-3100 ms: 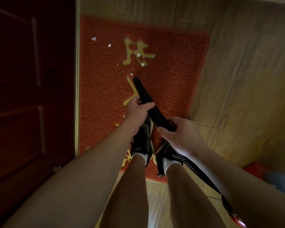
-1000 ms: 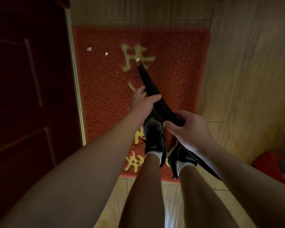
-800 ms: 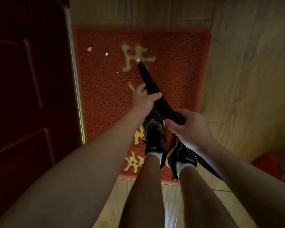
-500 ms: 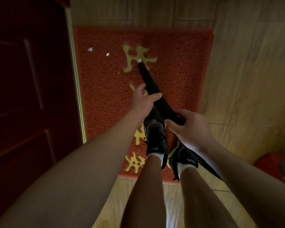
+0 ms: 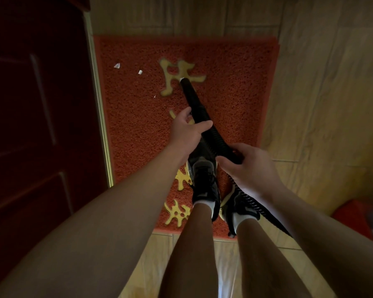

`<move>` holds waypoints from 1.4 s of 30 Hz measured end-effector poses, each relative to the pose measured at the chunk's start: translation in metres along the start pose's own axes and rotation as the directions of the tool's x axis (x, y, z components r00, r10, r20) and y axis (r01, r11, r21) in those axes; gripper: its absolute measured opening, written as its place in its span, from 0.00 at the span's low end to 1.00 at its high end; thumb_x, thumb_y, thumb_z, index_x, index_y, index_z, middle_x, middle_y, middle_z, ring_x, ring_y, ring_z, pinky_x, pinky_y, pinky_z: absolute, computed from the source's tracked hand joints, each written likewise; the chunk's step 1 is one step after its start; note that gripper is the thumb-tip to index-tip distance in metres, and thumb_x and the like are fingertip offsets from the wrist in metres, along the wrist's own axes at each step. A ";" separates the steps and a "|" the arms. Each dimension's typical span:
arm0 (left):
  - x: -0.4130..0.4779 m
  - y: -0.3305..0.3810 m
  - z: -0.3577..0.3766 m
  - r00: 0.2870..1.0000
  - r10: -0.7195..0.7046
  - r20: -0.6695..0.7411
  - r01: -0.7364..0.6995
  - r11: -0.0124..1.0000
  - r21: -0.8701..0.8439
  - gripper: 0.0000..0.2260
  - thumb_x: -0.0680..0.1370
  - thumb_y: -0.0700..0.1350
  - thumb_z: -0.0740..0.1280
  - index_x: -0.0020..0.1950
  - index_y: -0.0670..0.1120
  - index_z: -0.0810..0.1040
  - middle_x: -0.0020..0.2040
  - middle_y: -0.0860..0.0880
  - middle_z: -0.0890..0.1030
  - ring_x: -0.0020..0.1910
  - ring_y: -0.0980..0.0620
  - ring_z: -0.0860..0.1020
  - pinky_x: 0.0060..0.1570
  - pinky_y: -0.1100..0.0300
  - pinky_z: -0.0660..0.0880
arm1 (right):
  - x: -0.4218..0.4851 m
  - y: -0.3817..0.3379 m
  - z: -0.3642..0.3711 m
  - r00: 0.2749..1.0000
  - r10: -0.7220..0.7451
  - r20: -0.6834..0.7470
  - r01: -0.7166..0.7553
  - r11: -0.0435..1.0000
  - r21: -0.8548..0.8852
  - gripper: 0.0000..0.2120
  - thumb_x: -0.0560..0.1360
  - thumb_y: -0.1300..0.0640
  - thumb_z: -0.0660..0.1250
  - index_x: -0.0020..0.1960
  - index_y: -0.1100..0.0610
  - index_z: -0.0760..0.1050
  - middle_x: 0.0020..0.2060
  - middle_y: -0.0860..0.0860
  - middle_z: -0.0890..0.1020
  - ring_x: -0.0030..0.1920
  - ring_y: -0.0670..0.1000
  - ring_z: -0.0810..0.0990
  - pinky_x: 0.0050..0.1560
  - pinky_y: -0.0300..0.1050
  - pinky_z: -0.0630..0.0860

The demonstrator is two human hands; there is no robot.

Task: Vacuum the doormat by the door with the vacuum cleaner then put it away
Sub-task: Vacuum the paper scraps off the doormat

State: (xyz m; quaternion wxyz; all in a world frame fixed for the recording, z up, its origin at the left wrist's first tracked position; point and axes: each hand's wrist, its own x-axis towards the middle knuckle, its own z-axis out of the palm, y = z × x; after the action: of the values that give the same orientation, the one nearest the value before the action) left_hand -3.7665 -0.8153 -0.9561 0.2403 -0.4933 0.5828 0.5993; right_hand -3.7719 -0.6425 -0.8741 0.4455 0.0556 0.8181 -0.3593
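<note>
Mid-vacuuming, and I'd judge the mat part roughly half done. The black ribbed vacuum hose (image 5: pixel 215 136) comes in from the lower right and crosses the red doormat (image 5: pixel 241 87). Its nozzle tip (image 5: pixel 186 84) is down on the upper yellow character, with a white scrap (image 5: pixel 182 78) right at its mouth, probably about to go in. The left hand (image 5: pixel 186 131) takes the hose forward, grip closed round it, thumb laid across the top. The right hand (image 5: pixel 249 168) takes it further back, fingers curled round it, grip closed too. To clear on the mat: a larger paper bit (image 5: pixel 117 65) near the door-side edge, a smaller paper bit (image 5: pixel 140 72) just beside it, and a tiny fleck (image 5: pixel 154 96) lower down by the character. No scraps visible right of the hose, but the light is dim, so I can't tell about fine dirt. The put-away step is not started. A red shape (image 5: pixel 353 218) at the lower right edge may be the vacuum body, but it is too blurred and cropped to say. Around: a dark red door (image 5: pixel 35 117) on the left, a metal threshold strip (image 5: pixel 98 104) between it and the mat, and tan floor tiles (image 5: pixel 323 100) on the right. In the way: the person's own black shoes (image 5: pixel 204 179) stand on the near half of the mat and cover it, so they'd likely need to step off to vacuum that part. The hose passes close by the right leg and might snag there.
</note>
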 end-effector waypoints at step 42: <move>-0.013 -0.020 -0.022 0.999 0.008 -0.054 -0.012 0.996 -0.085 0.43 0.59 0.60 0.78 0.73 0.50 0.74 0.72 0.48 0.75 0.68 0.43 0.77 0.65 0.43 0.78 | -0.001 -0.007 0.012 0.992 -0.056 0.115 0.075 0.983 -0.168 0.14 0.76 0.46 0.70 0.58 0.52 0.80 0.30 0.49 0.80 0.25 0.48 0.75 0.22 0.40 0.67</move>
State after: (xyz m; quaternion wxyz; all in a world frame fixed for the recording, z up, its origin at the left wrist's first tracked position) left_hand -3.7372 -0.8279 -0.9500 0.2003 -0.5161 0.5654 0.6114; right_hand -3.7659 -0.6552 -0.8740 0.4810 -0.0299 0.8217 -0.3041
